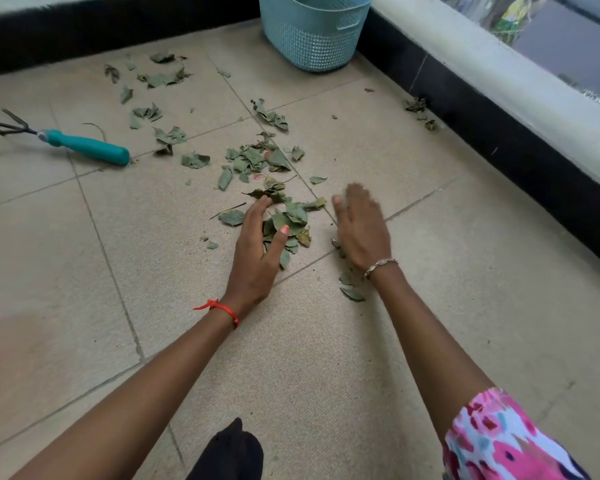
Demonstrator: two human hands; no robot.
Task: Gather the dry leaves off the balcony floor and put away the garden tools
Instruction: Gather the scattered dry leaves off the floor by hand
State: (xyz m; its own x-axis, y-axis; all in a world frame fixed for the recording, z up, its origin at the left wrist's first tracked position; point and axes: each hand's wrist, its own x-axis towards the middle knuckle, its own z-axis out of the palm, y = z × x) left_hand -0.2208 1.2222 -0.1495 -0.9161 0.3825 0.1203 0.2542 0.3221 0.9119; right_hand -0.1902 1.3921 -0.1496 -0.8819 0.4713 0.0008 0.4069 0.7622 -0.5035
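Observation:
Dry green leaves (pixel 288 220) lie scattered over the beige tiled balcony floor (pixel 326 341), thickest between my two hands. My left hand (pixel 257 254) lies flat on the floor with straight fingers, touching the left side of the small pile. My right hand (pixel 361 226) stands on its edge to the right of the pile, fingers straight and blurred. More leaves (pixel 160 77) lie farther back to the left. A hand rake with a teal handle (pixel 87 147) and dark metal prongs lies on the floor at the far left.
A light blue perforated plastic basket (pixel 312 32) stands in the far corner. A black skirting and white ledge (pixel 499 84) run along the right side, with a few leaves (pixel 420 109) at the foot. A black wall base (pixel 84 26) borders the back.

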